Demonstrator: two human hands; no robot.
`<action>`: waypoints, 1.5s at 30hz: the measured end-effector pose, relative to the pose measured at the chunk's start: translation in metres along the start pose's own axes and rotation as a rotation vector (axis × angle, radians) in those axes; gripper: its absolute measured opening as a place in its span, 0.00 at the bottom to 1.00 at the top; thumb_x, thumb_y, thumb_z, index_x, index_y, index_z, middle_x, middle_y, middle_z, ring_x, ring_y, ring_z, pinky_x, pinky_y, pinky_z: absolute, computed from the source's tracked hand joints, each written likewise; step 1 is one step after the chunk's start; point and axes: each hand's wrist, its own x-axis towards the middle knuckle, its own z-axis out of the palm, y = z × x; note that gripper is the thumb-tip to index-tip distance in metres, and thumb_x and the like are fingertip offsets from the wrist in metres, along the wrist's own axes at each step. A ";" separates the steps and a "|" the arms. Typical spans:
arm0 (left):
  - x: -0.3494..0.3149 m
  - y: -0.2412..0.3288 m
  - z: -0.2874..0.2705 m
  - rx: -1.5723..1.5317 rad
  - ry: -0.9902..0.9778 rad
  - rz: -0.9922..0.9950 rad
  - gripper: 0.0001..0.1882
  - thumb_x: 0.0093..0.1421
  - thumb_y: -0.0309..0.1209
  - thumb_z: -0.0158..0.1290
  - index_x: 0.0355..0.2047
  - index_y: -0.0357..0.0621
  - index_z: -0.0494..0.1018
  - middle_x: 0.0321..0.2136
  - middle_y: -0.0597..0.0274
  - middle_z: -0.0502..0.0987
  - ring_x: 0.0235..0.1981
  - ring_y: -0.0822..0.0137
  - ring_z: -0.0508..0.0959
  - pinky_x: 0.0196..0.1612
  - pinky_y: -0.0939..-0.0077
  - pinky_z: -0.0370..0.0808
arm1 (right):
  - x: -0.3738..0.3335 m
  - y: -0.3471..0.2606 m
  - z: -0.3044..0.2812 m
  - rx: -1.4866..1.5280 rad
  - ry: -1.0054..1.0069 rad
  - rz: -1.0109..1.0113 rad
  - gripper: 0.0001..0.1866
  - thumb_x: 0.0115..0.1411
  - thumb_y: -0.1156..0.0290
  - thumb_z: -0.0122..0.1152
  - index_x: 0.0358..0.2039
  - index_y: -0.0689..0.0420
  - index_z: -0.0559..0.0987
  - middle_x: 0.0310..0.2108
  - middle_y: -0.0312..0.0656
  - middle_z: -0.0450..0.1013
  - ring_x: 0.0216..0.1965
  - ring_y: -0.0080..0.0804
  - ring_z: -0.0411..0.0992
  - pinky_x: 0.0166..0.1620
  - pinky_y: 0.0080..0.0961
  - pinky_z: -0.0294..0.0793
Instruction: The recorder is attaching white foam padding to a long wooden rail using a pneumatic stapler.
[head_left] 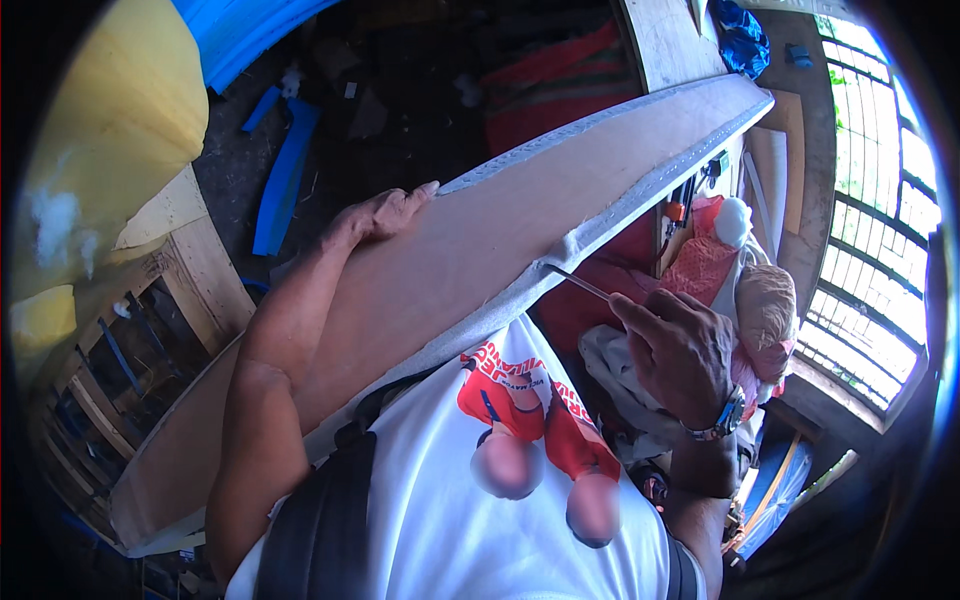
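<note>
A long, narrow wooden panel [460, 255] slants across in front of me, from lower left to upper right. Grey fabric [520, 290] is folded over its long edges and looks bunched up along the near one. My left hand [393, 212] grips the panel's far edge, its fingers curled at the rim. In my right hand [680, 345], fingers closed, is a tool with a slim metal shaft [580, 284], like a screwdriver; its handle is hidden in the fist. The tip of the shaft touches the bunched fabric at the near edge.
Yellow foam or sheeting [130, 100] bulges at the left, above a slatted wooden frame [195, 265]. Blue strips [285, 180] lie on the dark floor. On the right, stuffed bags [765, 310] sit below a barred window [870, 220]. An orange-and-black tool [676, 212] stands beyond the panel.
</note>
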 end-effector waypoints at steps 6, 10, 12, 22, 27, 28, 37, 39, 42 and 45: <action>-0.002 -0.005 -0.007 0.013 -0.047 0.002 0.46 0.69 0.68 0.22 0.51 0.47 0.82 0.47 0.46 0.82 0.53 0.49 0.78 0.61 0.52 0.68 | 0.020 -0.010 -0.013 0.036 -0.035 -0.054 0.17 0.49 0.76 0.68 0.42 0.49 0.84 0.27 0.35 0.74 0.29 0.34 0.75 0.27 0.34 0.72; -0.002 -0.005 -0.010 0.038 -0.028 0.006 0.46 0.69 0.68 0.22 0.52 0.47 0.81 0.48 0.46 0.81 0.54 0.49 0.77 0.61 0.52 0.68 | 0.032 -0.017 -0.025 -0.019 -0.085 -0.067 0.18 0.48 0.76 0.69 0.42 0.49 0.84 0.27 0.35 0.74 0.29 0.32 0.75 0.27 0.34 0.72; -0.002 -0.004 -0.011 0.016 -0.049 -0.024 0.47 0.69 0.68 0.21 0.52 0.47 0.81 0.49 0.46 0.81 0.54 0.48 0.77 0.62 0.53 0.67 | 0.035 -0.019 -0.029 -0.054 -0.050 -0.048 0.18 0.48 0.76 0.69 0.41 0.50 0.84 0.26 0.35 0.73 0.29 0.32 0.75 0.27 0.33 0.73; -0.002 -0.009 -0.017 0.016 -0.037 -0.035 0.46 0.69 0.68 0.22 0.51 0.49 0.81 0.48 0.48 0.81 0.53 0.50 0.77 0.61 0.50 0.67 | 0.059 -0.025 -0.035 -0.095 -0.187 -0.075 0.17 0.49 0.74 0.68 0.41 0.50 0.84 0.29 0.36 0.75 0.33 0.32 0.77 0.31 0.33 0.76; 0.002 -0.012 -0.018 0.043 -0.020 0.040 0.46 0.70 0.67 0.22 0.49 0.46 0.82 0.45 0.48 0.83 0.51 0.50 0.78 0.60 0.53 0.69 | 0.069 -0.037 -0.034 -0.096 -0.338 -0.079 0.10 0.57 0.68 0.59 0.39 0.56 0.80 0.32 0.38 0.76 0.37 0.34 0.78 0.34 0.36 0.76; -0.003 -0.008 -0.018 0.024 -0.014 0.014 0.46 0.70 0.67 0.22 0.49 0.45 0.82 0.44 0.47 0.83 0.51 0.50 0.79 0.60 0.53 0.69 | 0.070 -0.037 -0.036 -0.081 -0.329 -0.076 0.10 0.57 0.68 0.59 0.38 0.56 0.80 0.31 0.38 0.76 0.36 0.34 0.78 0.34 0.36 0.76; 0.002 -0.009 -0.008 0.013 -0.024 0.066 0.45 0.71 0.65 0.22 0.48 0.45 0.82 0.44 0.48 0.83 0.49 0.51 0.80 0.59 0.53 0.69 | 0.068 -0.041 -0.024 -0.066 -0.229 -0.047 0.04 0.52 0.69 0.61 0.24 0.55 0.80 0.26 0.38 0.75 0.30 0.34 0.77 0.29 0.34 0.74; 0.003 -0.006 -0.003 0.005 0.013 0.118 0.45 0.71 0.65 0.22 0.48 0.45 0.82 0.44 0.48 0.83 0.48 0.51 0.80 0.59 0.53 0.69 | 0.054 -0.041 -0.014 -0.104 -0.180 -0.022 0.03 0.52 0.70 0.61 0.27 0.54 0.81 0.26 0.38 0.74 0.28 0.36 0.77 0.25 0.36 0.73; 0.000 0.007 0.001 -0.022 -0.011 -0.019 0.45 0.71 0.66 0.24 0.50 0.44 0.82 0.46 0.48 0.82 0.51 0.52 0.78 0.59 0.55 0.69 | 0.013 -0.038 0.005 -0.051 -0.006 0.136 0.04 0.54 0.70 0.60 0.31 0.52 0.80 0.27 0.37 0.74 0.27 0.37 0.77 0.26 0.35 0.74; 0.005 0.012 0.009 0.081 -0.019 0.070 0.44 0.71 0.65 0.24 0.50 0.45 0.82 0.47 0.49 0.82 0.53 0.53 0.77 0.60 0.55 0.68 | -0.032 -0.020 0.060 0.181 0.151 0.251 0.11 0.57 0.72 0.62 0.41 0.50 0.82 0.26 0.40 0.73 0.25 0.40 0.75 0.26 0.37 0.73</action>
